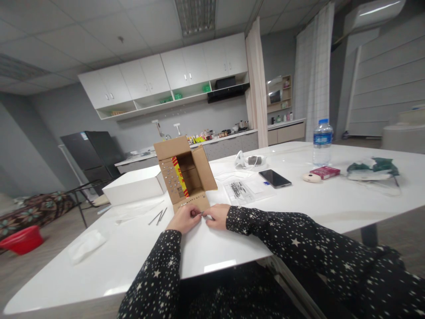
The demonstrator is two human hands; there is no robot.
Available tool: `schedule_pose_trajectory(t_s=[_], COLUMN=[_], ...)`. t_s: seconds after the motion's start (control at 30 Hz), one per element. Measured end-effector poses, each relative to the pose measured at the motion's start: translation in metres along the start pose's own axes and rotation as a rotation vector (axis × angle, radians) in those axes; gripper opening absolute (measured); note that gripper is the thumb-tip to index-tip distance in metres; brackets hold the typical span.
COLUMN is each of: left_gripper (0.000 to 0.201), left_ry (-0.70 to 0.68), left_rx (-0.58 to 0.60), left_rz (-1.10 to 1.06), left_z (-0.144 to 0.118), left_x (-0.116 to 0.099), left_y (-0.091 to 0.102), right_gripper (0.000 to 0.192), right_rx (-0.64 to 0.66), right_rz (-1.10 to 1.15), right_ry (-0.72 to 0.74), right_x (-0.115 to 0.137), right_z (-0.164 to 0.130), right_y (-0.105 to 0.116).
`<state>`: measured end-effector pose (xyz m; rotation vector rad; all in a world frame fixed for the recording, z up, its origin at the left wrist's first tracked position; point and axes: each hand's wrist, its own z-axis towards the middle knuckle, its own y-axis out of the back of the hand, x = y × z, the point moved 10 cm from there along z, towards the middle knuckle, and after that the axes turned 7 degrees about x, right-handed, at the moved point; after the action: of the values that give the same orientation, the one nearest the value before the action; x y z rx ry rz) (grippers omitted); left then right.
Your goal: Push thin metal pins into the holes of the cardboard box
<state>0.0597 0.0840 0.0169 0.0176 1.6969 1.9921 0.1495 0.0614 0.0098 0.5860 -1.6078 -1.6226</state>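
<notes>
An open cardboard box (191, 173) stands tilted on the white table, its mouth facing me and its flaps spread. Rows of small shiny metal studs dot its left flap, beside a yellow and red strip (180, 176). The front flap (201, 200) carries a line of small marks. Right at that flap's lower edge, my left hand (186, 219) is closed, with thumb and finger pinched. My right hand (217, 216) pinches from the other side. A small metal piece (202, 213) shows between the fingertips, too small to name surely. Two thin metal rods (158, 216) lie left of my hands.
A white box (134, 188) sits behind on the left, with thin plastic (137, 212) before it. To the right are a clear bag of metal pieces (242, 190), a phone (275, 178), a water bottle (322, 144), a pink box (325, 172) and a white case (312, 177).
</notes>
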Motion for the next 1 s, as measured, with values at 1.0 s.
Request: schedule_pose_trajectory(t_s=[1.0], left_gripper=[0.015], left_ry=[0.031], left_rx=[0.030], left_rz=[0.069], left_z=[0.0029], left_x=[0.0012], left_y=[-0.0051], right_gripper=[0.037], right_rx=[0.001], right_rz=[-0.009], right_ry=[0.011], right_x=[0.0014], right_z=[-0.0006], right_y=[-0.0001])
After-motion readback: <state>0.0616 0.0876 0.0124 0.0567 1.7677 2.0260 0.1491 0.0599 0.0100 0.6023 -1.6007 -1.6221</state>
